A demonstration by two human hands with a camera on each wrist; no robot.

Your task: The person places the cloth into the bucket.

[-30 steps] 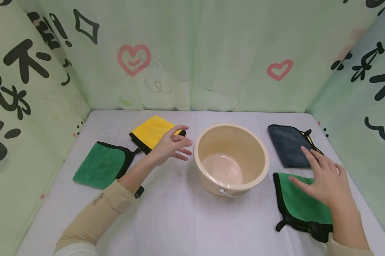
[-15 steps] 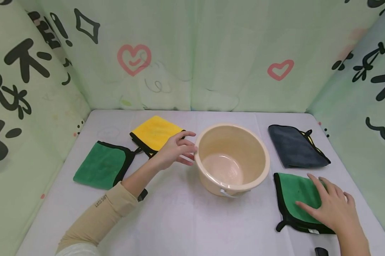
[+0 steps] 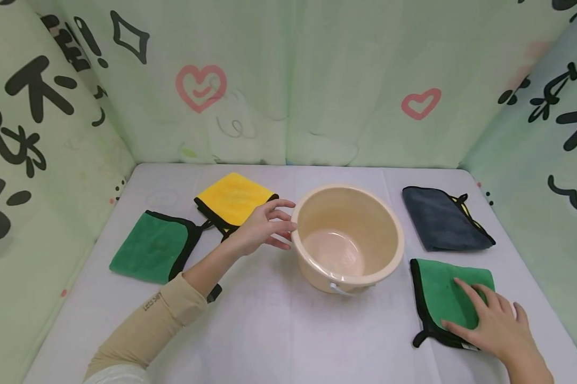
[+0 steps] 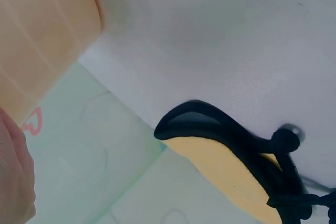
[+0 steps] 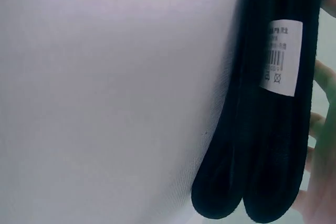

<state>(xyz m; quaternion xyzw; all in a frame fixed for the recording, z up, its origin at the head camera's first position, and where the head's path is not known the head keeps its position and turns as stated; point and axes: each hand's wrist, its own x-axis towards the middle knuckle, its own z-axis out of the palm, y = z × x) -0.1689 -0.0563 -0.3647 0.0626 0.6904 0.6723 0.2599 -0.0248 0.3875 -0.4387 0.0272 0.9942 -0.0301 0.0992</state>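
Observation:
A cream plastic bucket (image 3: 346,218) stands upright mid-table, its white handle hanging at the front. My left hand (image 3: 262,228) is at its left rim, the relaxed fingertips touching or almost touching it. In the left wrist view, that hand (image 4: 14,174) shows beside the bucket wall (image 4: 47,35). Over a folded green cloth (image 3: 456,296) with black edging, my right hand (image 3: 502,328) spreads its fingers; the fingertips appear to rest on the cloth. The right wrist view shows folded black edges (image 5: 273,140) with a white label (image 5: 283,59), and fingers beyond.
A folded yellow cloth (image 3: 233,198) and another green cloth (image 3: 149,248) lie left of the bucket. A dark grey-blue cloth (image 3: 442,221) lies at the right, behind the nearer green one. Printed curtains (image 3: 355,69) enclose the white table (image 3: 269,330) at the back and sides.
My right hand has drawn back from the dark cloth toward me and lowered over the green one. My left hand has moved slightly right, to the bucket's rim. The bucket and cloths have stayed put.

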